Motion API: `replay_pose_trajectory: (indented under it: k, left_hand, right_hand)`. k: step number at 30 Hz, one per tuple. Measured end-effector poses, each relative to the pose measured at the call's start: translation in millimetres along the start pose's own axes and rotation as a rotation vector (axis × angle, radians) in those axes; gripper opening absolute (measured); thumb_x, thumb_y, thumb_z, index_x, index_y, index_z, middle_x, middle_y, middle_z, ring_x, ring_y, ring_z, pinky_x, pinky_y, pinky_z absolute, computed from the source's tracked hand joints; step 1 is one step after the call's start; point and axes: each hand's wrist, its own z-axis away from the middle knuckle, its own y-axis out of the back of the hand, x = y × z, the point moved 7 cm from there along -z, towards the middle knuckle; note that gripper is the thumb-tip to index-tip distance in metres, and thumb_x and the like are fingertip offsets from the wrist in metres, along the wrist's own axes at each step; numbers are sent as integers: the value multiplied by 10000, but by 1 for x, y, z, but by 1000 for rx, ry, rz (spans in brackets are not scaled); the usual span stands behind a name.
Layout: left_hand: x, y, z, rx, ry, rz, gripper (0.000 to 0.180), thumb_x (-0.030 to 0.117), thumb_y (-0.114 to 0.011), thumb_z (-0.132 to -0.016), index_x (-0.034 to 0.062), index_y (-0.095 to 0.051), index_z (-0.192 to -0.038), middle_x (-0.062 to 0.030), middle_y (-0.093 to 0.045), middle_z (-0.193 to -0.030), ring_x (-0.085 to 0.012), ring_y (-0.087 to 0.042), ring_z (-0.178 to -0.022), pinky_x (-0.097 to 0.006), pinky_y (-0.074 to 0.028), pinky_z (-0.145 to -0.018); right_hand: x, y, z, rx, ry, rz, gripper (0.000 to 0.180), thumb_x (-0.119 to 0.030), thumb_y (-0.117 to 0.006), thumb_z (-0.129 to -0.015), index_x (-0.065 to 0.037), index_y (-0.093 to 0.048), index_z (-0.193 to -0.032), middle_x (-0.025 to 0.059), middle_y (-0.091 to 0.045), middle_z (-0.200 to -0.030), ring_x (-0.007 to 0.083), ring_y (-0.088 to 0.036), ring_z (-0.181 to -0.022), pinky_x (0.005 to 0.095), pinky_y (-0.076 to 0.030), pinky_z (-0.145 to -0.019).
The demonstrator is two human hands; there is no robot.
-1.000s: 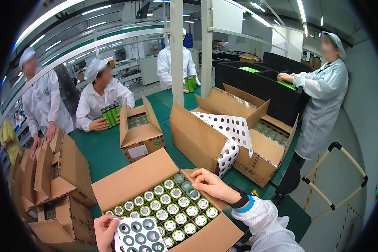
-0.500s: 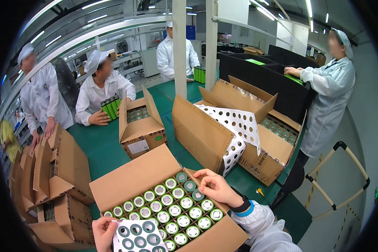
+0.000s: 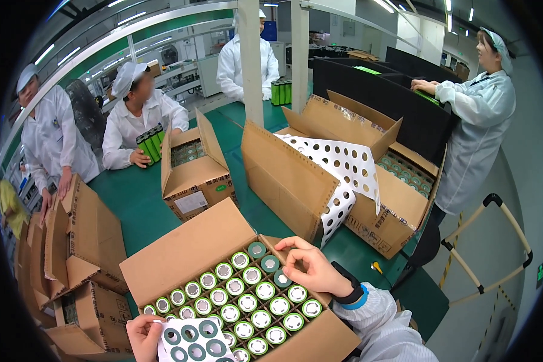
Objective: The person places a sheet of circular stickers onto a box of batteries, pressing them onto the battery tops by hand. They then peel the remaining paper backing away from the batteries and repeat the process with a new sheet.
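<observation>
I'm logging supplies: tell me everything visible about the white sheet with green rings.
The white sheet looks like paper and bears dark green rings in rows. The left hand grips its upper left corner. It extends over the open carton, partly hiding the cells; contact is unclear. Its bottom runs out of view.

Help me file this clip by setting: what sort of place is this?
Most likely a factory assembly workshop: an open brown cardboard box holds rows of green-rimmed, battery-like metal cylinders, co-workers in white coats and caps are nearby, and similar boxes stand on a broad green-topped worktable.
</observation>
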Motion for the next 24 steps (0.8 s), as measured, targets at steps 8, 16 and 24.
replay_pose_trajectory:
  k: [8, 16, 24]
  left_hand:
    - [-3, 1, 0, -17, -6, -16, 82, 33, -528, -852, -25, -584, -834, -7, -574, -733, -67, -502, -674, -205, -402, -610]
    - [-4, 1, 0, -1, -3, 9, 79, 34, -529, -852, -21, -584, -845, -16, -584, -742, -74, -513, -681, -208, -410, -615]
    - [-9, 4, -1, -2, -5, 0, 82, 37, -533, -850, -26, -584, -848, -21, -588, -743, -80, -516, -686, -210, -411, -627]
  right_hand:
    - [-1, 0, 1, 15, 21, 30, 121, -52, -609, -749, -12, -526, -671, 128, -499, -1135, 204, -508, -1023, 309, -402, -848]
    - [-6, 1, 1, 34, 41, 81, 119, -47, -608, -743, -10, -524, -668, 140, -524, -1121, 213, -541, -992, 307, -430, -817]
    - [-11, 2, 0, 35, 38, 121, 114, -46, -607, -740, -3, -525, -672, 145, -540, -1111, 213, -563, -956, 303, -451, -784]
